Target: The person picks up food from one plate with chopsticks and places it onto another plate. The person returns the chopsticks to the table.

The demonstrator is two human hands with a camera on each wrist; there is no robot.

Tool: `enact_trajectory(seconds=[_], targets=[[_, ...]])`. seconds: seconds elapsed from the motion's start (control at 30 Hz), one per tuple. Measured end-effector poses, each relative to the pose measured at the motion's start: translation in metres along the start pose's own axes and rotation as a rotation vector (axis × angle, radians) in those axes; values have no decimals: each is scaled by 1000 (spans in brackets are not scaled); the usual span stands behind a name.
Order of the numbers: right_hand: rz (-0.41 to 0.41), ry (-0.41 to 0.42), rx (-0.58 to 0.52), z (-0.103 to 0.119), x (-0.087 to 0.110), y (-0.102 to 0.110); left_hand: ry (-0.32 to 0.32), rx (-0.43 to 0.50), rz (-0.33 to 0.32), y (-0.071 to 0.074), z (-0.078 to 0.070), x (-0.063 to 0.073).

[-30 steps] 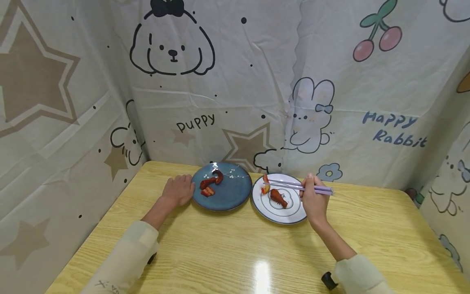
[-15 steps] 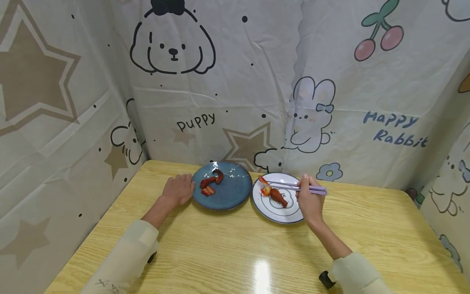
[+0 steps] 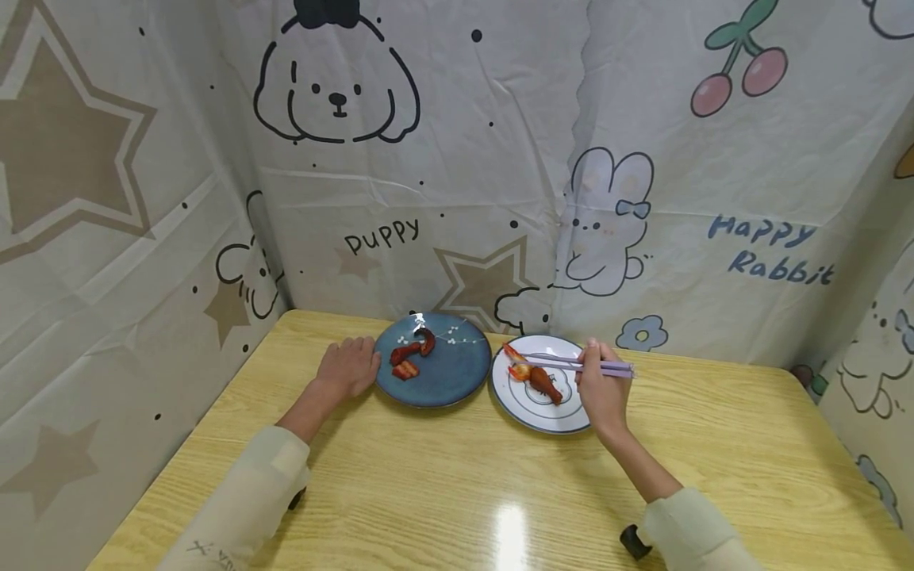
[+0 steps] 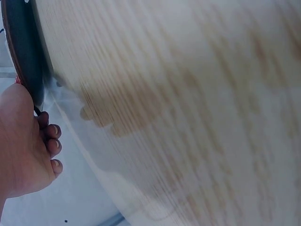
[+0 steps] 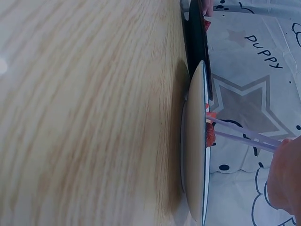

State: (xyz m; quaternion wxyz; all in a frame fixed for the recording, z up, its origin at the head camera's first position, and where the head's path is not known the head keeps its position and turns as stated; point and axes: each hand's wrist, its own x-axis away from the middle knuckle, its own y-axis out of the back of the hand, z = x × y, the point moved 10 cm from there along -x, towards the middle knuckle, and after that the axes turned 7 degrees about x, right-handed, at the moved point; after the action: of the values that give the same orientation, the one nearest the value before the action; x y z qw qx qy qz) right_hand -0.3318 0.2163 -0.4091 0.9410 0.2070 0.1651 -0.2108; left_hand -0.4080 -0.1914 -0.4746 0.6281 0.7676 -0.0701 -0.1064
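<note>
Pale cloth [image 3: 493,151] walls in the back and both sides, printed with stars, cherries, a puppy and a rabbit. Before it stretches the surface [image 3: 421,484], yellow and wood-grained, a bright glare towards the front. On it, just beside each other, are a blue plate [image 3: 453,377] and, right of that, a white plate [image 3: 516,406]. The left hand [image 3: 348,369] has stayed at the blue plate's left rim, fingers bent, thumb over the edge. The right hand [image 3: 600,392], curled closed round purple chopsticks [image 3: 623,365], has shifted slightly leftward since a second ago. On the white plate sits a brown drumstick [image 3: 547,387]; the orange-red shrimp-like piece [image 3: 520,371] at the chopstick tips, upright and apart from it earlier, now slants against it. Three small reddish food pieces [image 3: 405,354] lie on the blue plate.
</note>
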Motion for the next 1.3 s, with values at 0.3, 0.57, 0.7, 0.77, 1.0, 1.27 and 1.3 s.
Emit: enact_trajectory(seconds=[0.3,0.57,0.7,0.77,1.0,1.27,1.3], targets=[[-29,-14,5,-5,-1,4,0,-2,-9,0,1,0],[-63,-33,2,-7,-1,11,3,-4,-1,0,0,0],[-55,-47,-1,-8,0,11,0,1,-6,1,0,0],[-47,-53,-12,-8,0,11,-1,0,-6,2,-1,0],[-5,-76,-61,-4,-1,7,1,-2,3,1,0,0],[64,-104,-138,14,3,-6,3,4,12,1,-1,0],[76,-100,-142,17,4,-8,4,5,13,0,-1,0]])
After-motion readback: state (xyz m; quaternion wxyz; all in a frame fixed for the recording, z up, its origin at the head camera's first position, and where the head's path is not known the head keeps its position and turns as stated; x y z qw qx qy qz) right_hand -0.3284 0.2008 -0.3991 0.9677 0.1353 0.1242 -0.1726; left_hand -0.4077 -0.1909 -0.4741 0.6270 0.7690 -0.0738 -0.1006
